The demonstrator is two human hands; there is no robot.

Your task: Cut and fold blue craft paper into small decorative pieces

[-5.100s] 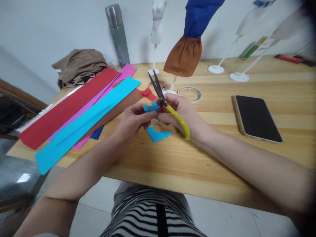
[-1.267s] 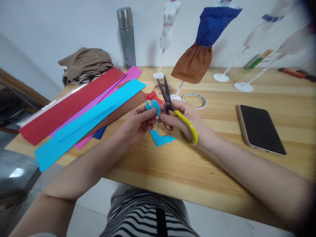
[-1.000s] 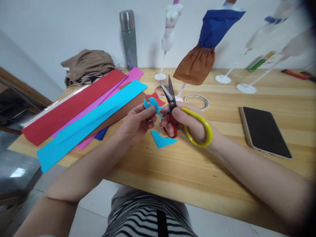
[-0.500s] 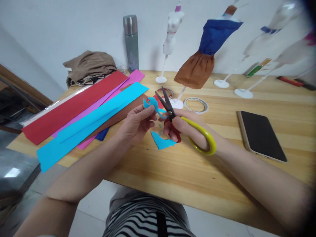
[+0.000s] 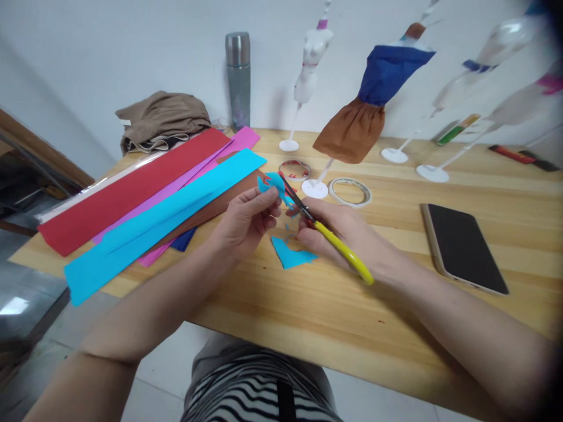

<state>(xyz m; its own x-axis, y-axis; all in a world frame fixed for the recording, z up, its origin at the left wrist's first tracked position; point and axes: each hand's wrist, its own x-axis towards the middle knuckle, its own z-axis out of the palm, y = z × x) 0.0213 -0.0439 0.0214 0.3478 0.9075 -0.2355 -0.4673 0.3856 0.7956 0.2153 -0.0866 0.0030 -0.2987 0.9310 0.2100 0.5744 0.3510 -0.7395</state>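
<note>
My left hand [image 5: 253, 220] is closed, pinching a small cut piece of blue crepe paper [image 5: 273, 183] between thumb and fingers. In my right hand [image 5: 329, 228] are yellow-handled scissors [image 5: 341, 246], their dark blades angled up to the left and meeting the edge of that piece. Whether the blades are fully closed I cannot tell. Below the hands, a larger blue paper scrap [image 5: 291, 255] lies on the table, with tiny blue snippets above it. My right fingers partly cover the scissors' handles.
Folded crepe sheets in red [image 5: 141, 187], blue [image 5: 171, 214] and other colours lie at left. Behind stand a flask [image 5: 238, 82], a brown cloth [image 5: 165, 120] and several small mannequins, one wearing a blue-and-brown dress [image 5: 352, 132]. Tape rolls [image 5: 350, 192] and a phone [image 5: 466, 249] lie right.
The scissors have turned and their blades have come together more, moving onto the blue piece's edge. My left hand keeps its pinch. The whole view has shifted slightly.
</note>
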